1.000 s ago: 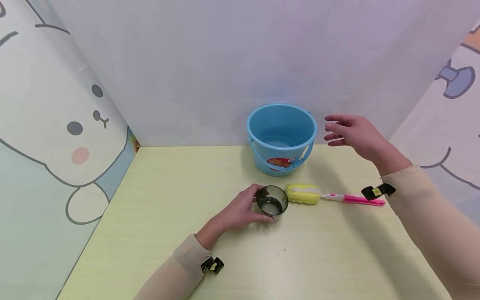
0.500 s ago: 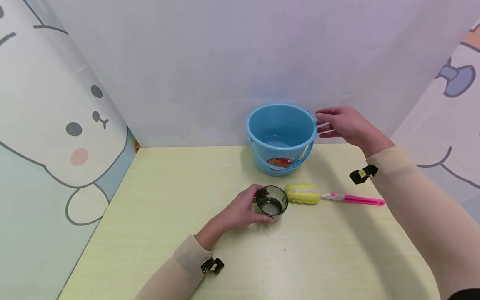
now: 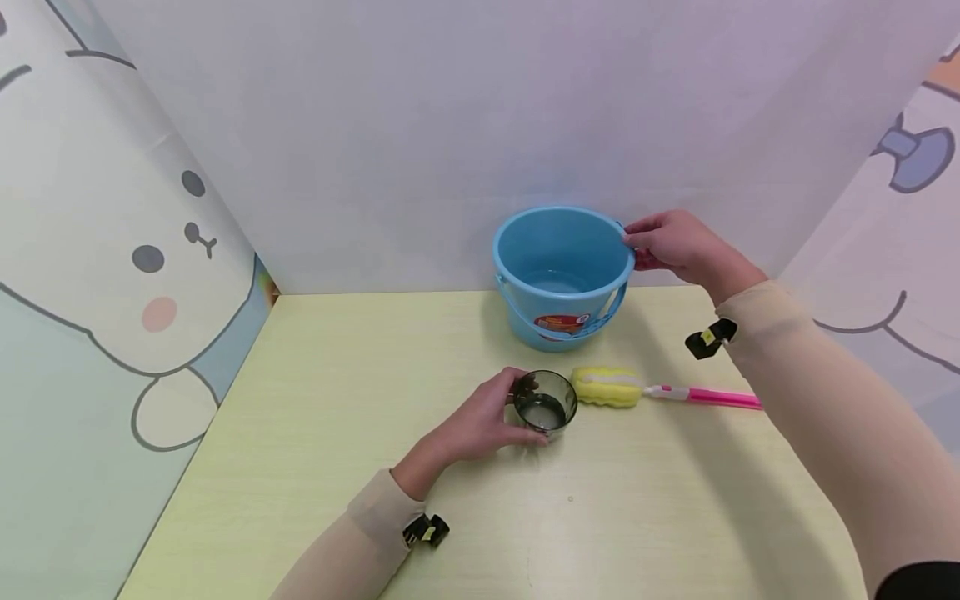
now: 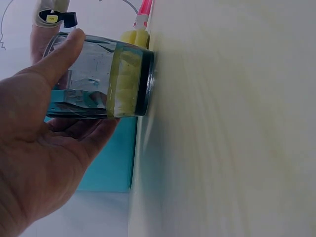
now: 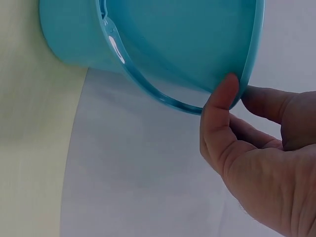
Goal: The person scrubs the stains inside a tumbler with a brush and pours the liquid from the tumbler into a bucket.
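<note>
Over on the table [image 3: 337, 392], the left hand [image 3: 480, 423] is gripping a tinted glass cup [image 3: 546, 410], likely slick and breakable; the right hand [image 3: 684, 247] is pinching the upright blue plastic bucket [image 3: 558, 250] behind, probably light, by its sturdy-looking rim.

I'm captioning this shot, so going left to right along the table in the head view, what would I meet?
Left hand → cup → yellow sponge → pink handle. Left out: the bucket and right hand, farther back and overlapping that stretch.
</note>
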`<state>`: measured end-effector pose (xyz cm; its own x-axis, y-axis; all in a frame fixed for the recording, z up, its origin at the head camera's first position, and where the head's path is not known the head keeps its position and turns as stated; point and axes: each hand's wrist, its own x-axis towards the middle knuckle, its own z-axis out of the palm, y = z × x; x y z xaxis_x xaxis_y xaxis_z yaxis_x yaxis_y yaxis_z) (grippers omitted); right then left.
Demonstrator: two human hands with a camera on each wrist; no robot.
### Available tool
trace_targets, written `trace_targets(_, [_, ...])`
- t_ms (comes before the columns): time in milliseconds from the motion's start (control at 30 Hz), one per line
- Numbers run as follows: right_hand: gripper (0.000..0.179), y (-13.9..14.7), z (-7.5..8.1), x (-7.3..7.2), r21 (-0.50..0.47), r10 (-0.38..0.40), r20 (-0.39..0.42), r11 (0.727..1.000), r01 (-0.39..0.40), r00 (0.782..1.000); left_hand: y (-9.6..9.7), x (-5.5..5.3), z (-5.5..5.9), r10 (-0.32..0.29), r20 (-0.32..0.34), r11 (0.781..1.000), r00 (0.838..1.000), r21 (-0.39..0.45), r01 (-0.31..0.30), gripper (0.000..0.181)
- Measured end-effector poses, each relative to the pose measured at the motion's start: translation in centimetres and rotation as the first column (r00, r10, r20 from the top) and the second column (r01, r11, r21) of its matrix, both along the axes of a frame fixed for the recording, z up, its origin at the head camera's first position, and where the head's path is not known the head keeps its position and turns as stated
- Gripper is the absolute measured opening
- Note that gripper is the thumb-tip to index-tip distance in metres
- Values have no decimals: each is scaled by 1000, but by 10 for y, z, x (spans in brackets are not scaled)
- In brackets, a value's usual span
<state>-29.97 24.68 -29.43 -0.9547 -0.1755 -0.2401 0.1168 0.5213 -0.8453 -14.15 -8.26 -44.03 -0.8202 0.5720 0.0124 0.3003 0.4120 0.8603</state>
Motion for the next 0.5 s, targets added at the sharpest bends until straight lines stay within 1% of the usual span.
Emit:
trace_targets(67, [52, 1, 0, 0, -14, 2, 14, 1000, -1, 1000, 0, 0, 0, 0, 0, 1000, 1000, -3, 0, 83])
trace_targets(233, [52, 6, -1, 0, -91, 19, 52, 996, -14, 998, 1, -1, 0, -3, -4, 1000, 1000, -5, 3, 84])
trace_targets(500, [58, 13, -6, 3, -208, 68, 87, 977, -49, 994, 0, -2, -1, -2, -2, 1000, 1000, -11, 2, 84])
